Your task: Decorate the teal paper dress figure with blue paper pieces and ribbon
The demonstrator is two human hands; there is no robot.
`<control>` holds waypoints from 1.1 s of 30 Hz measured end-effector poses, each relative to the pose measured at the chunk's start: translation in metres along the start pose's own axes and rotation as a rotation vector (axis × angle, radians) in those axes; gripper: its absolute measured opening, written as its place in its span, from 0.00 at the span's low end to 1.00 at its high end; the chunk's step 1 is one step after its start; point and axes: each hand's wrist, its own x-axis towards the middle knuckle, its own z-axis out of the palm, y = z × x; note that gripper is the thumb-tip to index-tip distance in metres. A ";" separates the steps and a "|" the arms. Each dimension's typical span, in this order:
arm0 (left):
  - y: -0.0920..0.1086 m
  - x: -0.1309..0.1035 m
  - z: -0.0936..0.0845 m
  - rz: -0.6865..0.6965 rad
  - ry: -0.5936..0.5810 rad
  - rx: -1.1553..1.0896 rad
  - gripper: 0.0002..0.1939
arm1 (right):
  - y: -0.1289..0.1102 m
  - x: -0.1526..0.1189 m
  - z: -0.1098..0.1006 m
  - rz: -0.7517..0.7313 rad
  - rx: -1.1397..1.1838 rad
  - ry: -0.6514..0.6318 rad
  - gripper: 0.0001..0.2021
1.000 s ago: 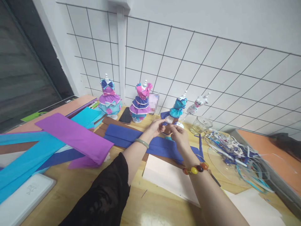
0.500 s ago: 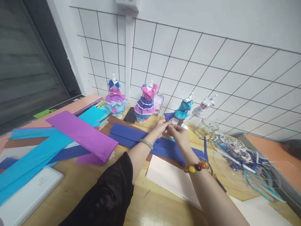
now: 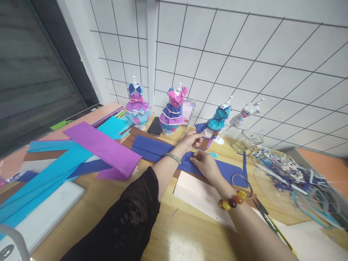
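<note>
On the desk (image 3: 160, 235), the teal-dressed mannequin (image 3: 216, 121) is best steadied by the outstretched left hand (image 3: 191, 140); right hand (image 3: 207, 165) bunched, both grips unclear.

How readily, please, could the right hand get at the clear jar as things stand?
Probably yes: the right hand looks near the clear jar, and nothing upright appears to stand between them.

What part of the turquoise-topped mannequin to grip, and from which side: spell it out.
On the turquoise-topped mannequin, probably pinch the slim knobbed white tip from above: it rises clear of the ruffles. The left hand is by the skirt's left, so steady the exposed round base from the right.
</note>
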 end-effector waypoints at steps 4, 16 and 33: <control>0.002 -0.002 0.000 -0.031 -0.022 -0.063 0.11 | 0.003 0.007 0.014 0.049 0.067 -0.059 0.12; 0.001 0.001 -0.002 -0.129 -0.020 -0.182 0.10 | -0.004 0.000 -0.006 0.129 0.335 -0.124 0.07; 0.000 0.002 0.000 -0.082 -0.002 -0.335 0.11 | -0.020 0.006 -0.045 0.131 0.703 0.028 0.22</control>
